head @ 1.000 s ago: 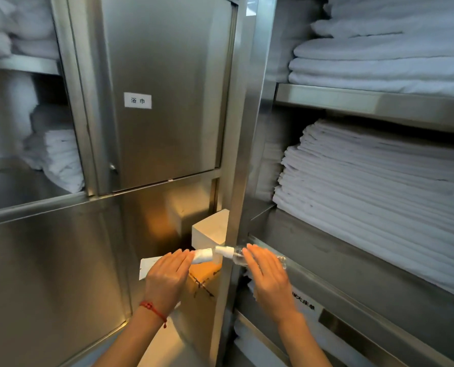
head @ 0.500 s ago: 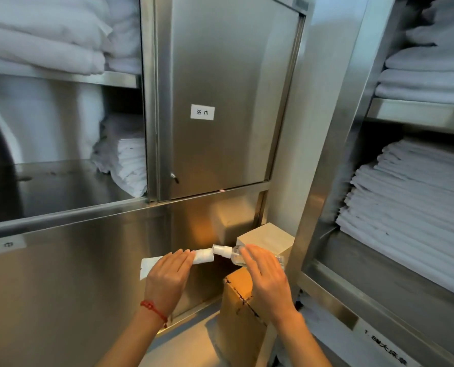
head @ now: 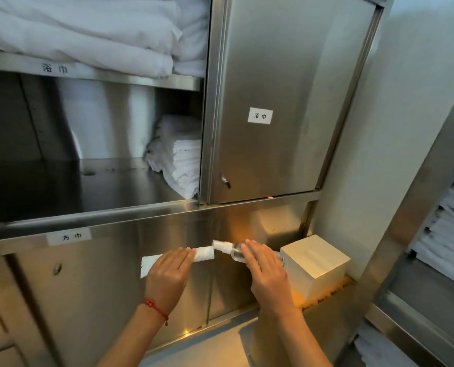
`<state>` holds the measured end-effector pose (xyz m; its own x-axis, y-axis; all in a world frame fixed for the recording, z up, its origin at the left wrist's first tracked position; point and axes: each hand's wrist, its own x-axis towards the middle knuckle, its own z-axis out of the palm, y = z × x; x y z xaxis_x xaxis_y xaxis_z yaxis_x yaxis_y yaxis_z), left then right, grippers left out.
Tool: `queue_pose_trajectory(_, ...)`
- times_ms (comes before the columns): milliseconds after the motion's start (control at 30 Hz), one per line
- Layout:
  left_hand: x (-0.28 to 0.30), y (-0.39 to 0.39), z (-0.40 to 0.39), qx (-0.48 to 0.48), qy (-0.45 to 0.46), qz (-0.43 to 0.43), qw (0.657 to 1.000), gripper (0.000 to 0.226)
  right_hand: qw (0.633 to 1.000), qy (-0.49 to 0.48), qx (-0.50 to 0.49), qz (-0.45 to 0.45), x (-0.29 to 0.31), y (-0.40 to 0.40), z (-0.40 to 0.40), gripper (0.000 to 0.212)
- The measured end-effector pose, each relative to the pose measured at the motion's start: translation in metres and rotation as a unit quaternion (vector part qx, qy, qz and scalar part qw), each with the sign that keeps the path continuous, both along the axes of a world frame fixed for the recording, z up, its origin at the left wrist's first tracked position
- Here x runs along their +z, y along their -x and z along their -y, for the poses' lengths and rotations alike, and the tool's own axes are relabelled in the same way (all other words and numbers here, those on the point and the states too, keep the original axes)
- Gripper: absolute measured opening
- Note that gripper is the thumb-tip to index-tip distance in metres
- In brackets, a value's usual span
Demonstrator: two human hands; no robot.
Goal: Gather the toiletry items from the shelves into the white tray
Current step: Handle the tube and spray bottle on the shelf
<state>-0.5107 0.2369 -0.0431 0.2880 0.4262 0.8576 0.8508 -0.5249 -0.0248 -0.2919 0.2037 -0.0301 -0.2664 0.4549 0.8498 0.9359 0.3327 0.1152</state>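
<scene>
Head view, items by size. Steel cabinet (head: 286, 75): closed labelled door at right, open shelves at left. Folded white towels (head: 74, 30): stacked on the upper shelf; a smaller pile (head: 179, 157) on the shelf below. White box (head: 314, 263): on a cardboard carton at lower right. Left hand (head: 167, 276): red cord at wrist, fingers wrapped over a white tube (head: 204, 254), held level. Right hand (head: 266, 274): fingers laid over a clear bottle (head: 235, 251) with white cap, grasping it; cap just beside the tube's end.

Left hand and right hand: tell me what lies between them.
In the head view, the white tube's cap end and the clear bottle's spray top nearly meet between the left hand and right hand.
</scene>
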Motion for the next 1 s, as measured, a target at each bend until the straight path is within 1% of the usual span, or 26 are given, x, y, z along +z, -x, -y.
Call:
queue_pose_trajectory(33,-0.001,0.006,-0.001,0.006,-0.013,-0.003,1.0,0.014,1.0,-0.009,0.006,-0.002,0.001,0.006,-0.004,0.036)
queue_pose_trajectory(67,-0.002,0.012,-0.002,0.016,-0.03,-0.008,0.999,0.011,1.0,-0.017,0.011,0.005,0.0,0.012,-0.009,0.044)
queue_pose_trajectory(133,-0.001,0.021,-0.003,0.04,-0.033,-0.011,0.999,0.029,0.999,-0.026,0.032,0.007,0.0,0.023,-0.016,0.04)
queue_pose_trajectory(167,0.001,0.026,-0.001,0.053,-0.034,-0.014,0.998,0.027,0.999,-0.026,0.043,0.004,0.002,0.028,-0.018,0.038)
queue_pose_trajectory(200,0.001,0.03,0.0,0.067,-0.039,-0.023,0.997,0.012,0.998,-0.022,0.056,0.001,0.003,0.032,-0.02,0.038)
queue_pose_trajectory(233,0.005,0.033,0.004,0.081,-0.027,-0.021,0.996,0.021,0.997,-0.024,0.069,0.001,0.003,0.036,-0.022,0.037)
queue_pose_trajectory(267,0.005,0.037,0.004,0.09,-0.024,-0.027,0.995,0.037,0.996,-0.027,0.08,0.006,0.003,0.038,-0.025,0.031)
queue_pose_trajectory(300,0.006,0.04,0.006,0.098,-0.009,-0.025,0.995,0.046,0.996,-0.022,0.088,0.007,0.005,0.041,-0.026,0.026)
queue_pose_trajectory(333,0.007,0.042,0.008,0.103,-0.009,-0.021,0.994,0.049,0.995,-0.012,0.098,0.001,0.005,0.045,-0.029,0.029)
queue_pose_trajectory(400,0.008,0.049,0.012,0.118,-0.006,-0.024,0.993,0.051,0.993,-0.017,0.115,0.003,0.007,0.051,-0.033,0.028)
queue_pose_trajectory(433,0.01,0.051,0.013,0.125,0.007,-0.025,0.992,0.052,0.993,-0.014,0.121,-0.001,0.011,0.054,-0.034,0.036)
queue_pose_trajectory(467,0.011,0.054,0.014,0.137,0.01,-0.026,0.99,0.053,0.992,-0.016,0.126,-0.002,0.012,0.057,-0.036,0.039)
queue_pose_trajectory(500,0.012,0.056,0.016,0.146,0.019,-0.026,0.989,0.054,0.991,-0.021,0.133,0.004,0.013,0.058,-0.039,0.027)
queue_pose_trajectory(533,0.011,0.059,0.016,0.153,0.016,-0.03,0.988,0.055,0.99,-0.013,0.139,0.003,0.015,0.059,-0.041,0.023)
queue_pose_trajectory(567,0.012,0.061,0.017,0.16,0.023,-0.034,0.986,0.056,0.99,0.002,0.14,0.0,0.018,0.06,-0.043,0.04)
queue_pose_trajectory(600,0.013,0.061,0.017,0.167,0.029,-0.036,0.985,0.057,0.989,0.018,0.148,0.001,0.018,0.061,-0.046,0.051)
queue_pose_trajectory(633,0.014,0.062,0.018,0.172,0.037,-0.035,0.984,0.058,0.987,0.022,0.158,-0.003,0.019,0.061,-0.049,0.055)
queue_pose_trajectory(700,0.015,0.063,0.018,0.184,0.038,-0.036,0.982,0.059,0.984,0.022,0.177,-0.007,0.021,0.064,-0.054,0.052)
queue_pose_trajectory(800,0.012,0.063,0.016,0.205,0.04,-0.038,0.977,0.06,0.98,-0.001,0.197,-0.006,0.019,0.067,-0.064,0.028)
queue_pose_trajectory(833,0.011,0.064,0.015,0.209,0.044,-0.036,0.976,0.06,0.98,0.001,0.197,-0.005,0.018,0.067,-0.067,0.028)
queue_pose_trajectory(867,0.01,0.066,0.014,0.214,0.046,-0.035,0.975,0.061,0.981,0.003,0.196,-0.001,0.017,0.068,-0.071,0.03)
queue_pose_trajectory(933,0.007,0.069,0.009,0.222,0.041,-0.036,0.974,0.061,0.98,0.029,0.197,0.007,0.016,0.071,-0.077,0.05)
queue_pose_trajectory(967,0.007,0.072,0.006,0.224,0.038,-0.035,0.973,0.061,0.979,0.04,0.197,0.012,0.017,0.073,-0.08,0.057)
queue_pose_trajectory(1000,0.007,0.074,0.003,0.227,0.034,-0.034,0.973,0.061,0.979,0.042,0.201,0.016,0.017,0.075,-0.084,0.059)
